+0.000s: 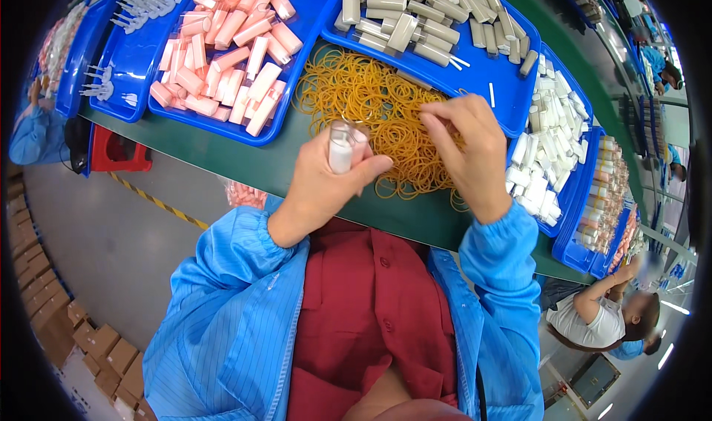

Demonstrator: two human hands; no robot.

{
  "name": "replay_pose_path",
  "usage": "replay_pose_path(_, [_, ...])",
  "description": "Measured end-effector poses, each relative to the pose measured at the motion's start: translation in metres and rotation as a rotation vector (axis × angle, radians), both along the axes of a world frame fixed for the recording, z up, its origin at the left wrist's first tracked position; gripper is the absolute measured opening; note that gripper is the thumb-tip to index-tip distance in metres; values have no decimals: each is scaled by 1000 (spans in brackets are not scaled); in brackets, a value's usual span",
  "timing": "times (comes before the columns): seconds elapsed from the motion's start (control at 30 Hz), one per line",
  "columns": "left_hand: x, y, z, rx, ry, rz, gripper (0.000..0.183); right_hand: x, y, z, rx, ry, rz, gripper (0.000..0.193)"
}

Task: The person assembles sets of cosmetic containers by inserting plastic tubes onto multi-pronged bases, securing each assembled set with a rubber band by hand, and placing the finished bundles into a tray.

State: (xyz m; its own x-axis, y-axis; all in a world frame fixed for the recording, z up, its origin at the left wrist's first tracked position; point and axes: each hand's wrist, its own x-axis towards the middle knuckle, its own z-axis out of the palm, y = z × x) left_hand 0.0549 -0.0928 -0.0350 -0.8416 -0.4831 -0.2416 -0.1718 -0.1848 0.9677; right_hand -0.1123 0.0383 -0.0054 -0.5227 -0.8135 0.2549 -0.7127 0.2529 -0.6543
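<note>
My left hand (pixel 315 187) is closed around a small bundle of tubes. In it a white tube (pixel 340 155) and a pink tube (pixel 359 148) stand side by side with clear ends up; whether more are behind them is hidden. Just right of that hand spreads a loose pile of yellow-brown rubber bands (pixel 404 150) on the green table (pixel 215 158). Over the pile's right side is my right hand (pixel 478 150), its thumb and forefinger drawn together. Anything pinched between those fingertips is too small to make out.
Blue trays line the table's far side. They hold pink tubes (pixel 230 57), grey tubes (pixel 404 28), white tubes (pixel 549 143) and bundled mixed tubes (pixel 601 191). White plastic pieces (pixel 100 81) lie in a left tray. A red stool (pixel 119 150) and co-workers (pixel 593 310) are beyond.
</note>
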Motion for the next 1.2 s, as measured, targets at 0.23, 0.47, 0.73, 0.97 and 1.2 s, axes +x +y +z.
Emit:
replay_pose_path(0.23, [5,-16,11,87,-87,44,20,-11,-26,-13,-34,314,-41,10])
replay_pose_path(0.47, [-11,-18,-5,-14,100,103,19,-1,-27,-14,46,250,-70,7])
replay_pose_path(0.73, [-10,-23,-1,-180,112,82,25,-13,1,-5,12,-196,-148,9])
replay_pose_path(0.97, [-25,-19,-2,-111,47,127,23,-4,-39,-35,26,329,-55,14])
replay_pose_path(1.2, [-22,-27,-3,-69,84,163,20,-21,4,-7,50,115,-231,4])
